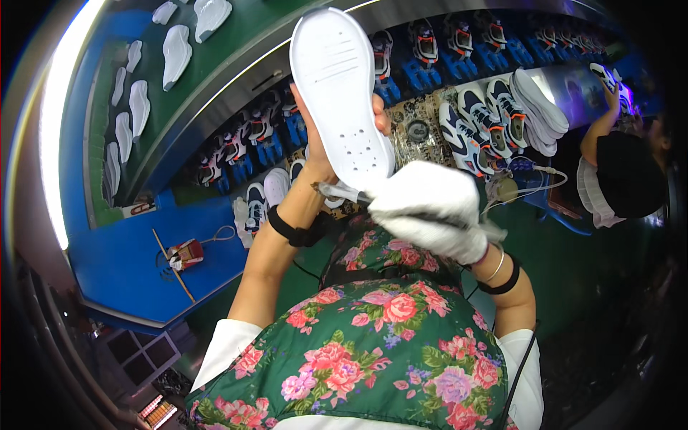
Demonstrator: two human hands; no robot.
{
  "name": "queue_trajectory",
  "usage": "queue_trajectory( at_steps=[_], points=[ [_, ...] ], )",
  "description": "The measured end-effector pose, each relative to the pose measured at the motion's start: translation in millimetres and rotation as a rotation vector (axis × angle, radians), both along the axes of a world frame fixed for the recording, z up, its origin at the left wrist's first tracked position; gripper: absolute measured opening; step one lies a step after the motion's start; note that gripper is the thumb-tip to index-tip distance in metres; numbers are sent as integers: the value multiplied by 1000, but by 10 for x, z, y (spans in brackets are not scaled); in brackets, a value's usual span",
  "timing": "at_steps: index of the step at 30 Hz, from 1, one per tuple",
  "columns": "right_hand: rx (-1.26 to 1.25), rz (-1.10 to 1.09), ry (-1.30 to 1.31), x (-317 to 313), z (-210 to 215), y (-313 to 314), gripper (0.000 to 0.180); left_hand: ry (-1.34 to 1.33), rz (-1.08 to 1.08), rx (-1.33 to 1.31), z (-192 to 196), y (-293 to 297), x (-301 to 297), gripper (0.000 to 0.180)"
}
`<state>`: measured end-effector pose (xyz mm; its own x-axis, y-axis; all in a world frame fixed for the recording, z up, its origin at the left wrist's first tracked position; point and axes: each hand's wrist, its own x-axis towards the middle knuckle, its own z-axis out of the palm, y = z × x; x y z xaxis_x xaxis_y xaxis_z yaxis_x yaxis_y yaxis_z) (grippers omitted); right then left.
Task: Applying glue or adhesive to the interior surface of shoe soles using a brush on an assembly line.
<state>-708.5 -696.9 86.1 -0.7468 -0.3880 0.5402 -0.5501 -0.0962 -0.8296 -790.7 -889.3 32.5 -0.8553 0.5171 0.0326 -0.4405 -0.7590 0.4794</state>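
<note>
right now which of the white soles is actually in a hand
The big white sole held upright by the bare left hand; the others lie on the green belt or stacked at right.

A plain white foam shoe sole (339, 93) is showing at upper centre. A white cloth glove (430, 208) is covering the right hand. A dark green apron with pink roses (365, 344) is filling the lower centre. A bright blue counter (136, 251) is lying at left, with white-and-navy sneakers (473, 129) at upper right.
</note>
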Motion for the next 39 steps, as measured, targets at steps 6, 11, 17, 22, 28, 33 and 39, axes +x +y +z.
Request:
queue_trajectory(
  at_steps=[6, 11, 17, 22, 28, 33, 39],
  points=[
    [211, -197, 324, 87, -79, -104, 25, -22, -200, -50, 14, -57, -106, 111],
    [106, 51, 76, 32, -1, -77, 29, -14, -506, -35, 28, -160, -82, 99],
    [302, 35, 307, 167, -25, -252, 26, -149, -570, -316, 106, -262, -47, 93],
    [284, -78, 143, 103, -47, -203, 22, -167, -464, -552, 83, -251, -74, 83],
    [-196, -118, -889, 210, 19, 5, 16, -293, -343, -124, -295, -222, 228, 96],
    [119, -416, -189, -60, -112, 62, 18, -496, -37, -214, -384, -53, 770, 50],
    [207, -288, -63, 10, -117, 54, 18, -419, -229, -79, -406, -271, 856, 50]
  ],
)
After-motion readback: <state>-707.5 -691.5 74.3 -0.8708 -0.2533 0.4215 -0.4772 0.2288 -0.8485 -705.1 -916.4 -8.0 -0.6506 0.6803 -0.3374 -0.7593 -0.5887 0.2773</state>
